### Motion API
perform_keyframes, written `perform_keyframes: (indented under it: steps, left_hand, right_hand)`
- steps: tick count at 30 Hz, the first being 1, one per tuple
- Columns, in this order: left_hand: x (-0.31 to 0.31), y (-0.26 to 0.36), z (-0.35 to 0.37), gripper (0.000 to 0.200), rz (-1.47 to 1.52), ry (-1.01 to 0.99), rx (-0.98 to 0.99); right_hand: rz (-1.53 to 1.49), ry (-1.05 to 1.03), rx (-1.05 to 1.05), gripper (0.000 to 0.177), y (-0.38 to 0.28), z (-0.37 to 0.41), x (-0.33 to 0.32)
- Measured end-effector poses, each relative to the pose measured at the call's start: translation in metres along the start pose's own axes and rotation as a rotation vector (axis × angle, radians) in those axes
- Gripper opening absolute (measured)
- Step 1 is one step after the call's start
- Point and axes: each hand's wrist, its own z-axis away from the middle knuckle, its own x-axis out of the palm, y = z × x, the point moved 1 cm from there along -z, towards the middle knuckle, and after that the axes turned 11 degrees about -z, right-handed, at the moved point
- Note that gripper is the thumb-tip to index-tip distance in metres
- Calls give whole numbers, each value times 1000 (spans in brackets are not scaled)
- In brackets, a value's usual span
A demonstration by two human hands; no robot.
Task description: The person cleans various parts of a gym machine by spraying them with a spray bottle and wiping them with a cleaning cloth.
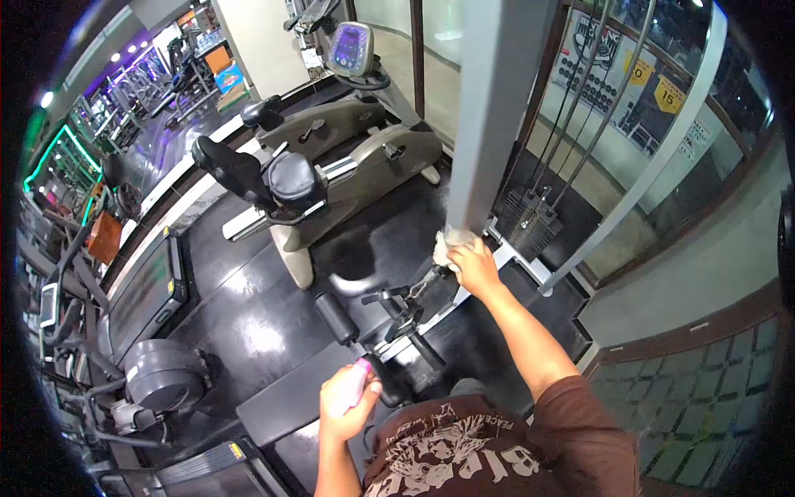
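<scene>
My left hand (335, 406) is closed around a small pink bottle (354, 383), held above the padded bench (286, 396) of the cable machine. Ahead and to the right, my right hand (476, 269) grips a whitish cloth (445, 250). The cloth touches the lower part of the machine's grey upright post (483, 124). Just below that hand are a metal cable attachment (424, 282) and the machine's low frame. Black foam rollers (335, 318) stick out between my two hands.
An exercise bike (348, 166) stands ahead on the black rubber floor. The weight stack (530, 219) with its rods and cables is right of the post. Treadmills (153, 286) and other machines line the left side. A wall (687, 248) closes off the right.
</scene>
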Motion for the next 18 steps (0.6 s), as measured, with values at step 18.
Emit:
perform_keyframes:
  steps: [18]
  left_hand:
    - [25, -119, 21, 18, -87, -217, -309]
  right_hand:
    - [-338, -471, 1115, 35, -8, 293, 114]
